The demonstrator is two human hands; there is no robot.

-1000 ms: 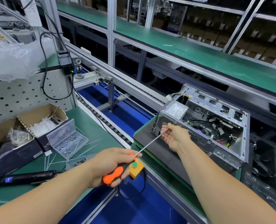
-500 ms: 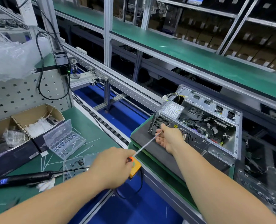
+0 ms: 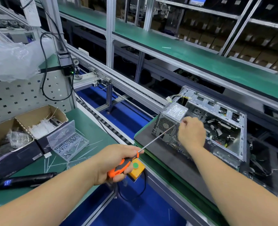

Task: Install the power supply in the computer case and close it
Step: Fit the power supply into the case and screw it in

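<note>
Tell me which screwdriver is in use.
The orange-handled manual screwdriver, gripped by the left hand, its tip at the power supply. The black electric one lies untouched on the bench.

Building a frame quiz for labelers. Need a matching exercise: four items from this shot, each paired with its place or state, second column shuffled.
Items:
1. screwdriver
2. power supply
3. clear screw box
4. electric driver

Places or states:
A. lying unused on the green bench, near left
B. lid up, beside the cardboard boxes
C. orange handle gripped by the left hand
D. seated in the corner of the open computer case

Pairs: 1-C, 2-D, 3-B, 4-A
</note>
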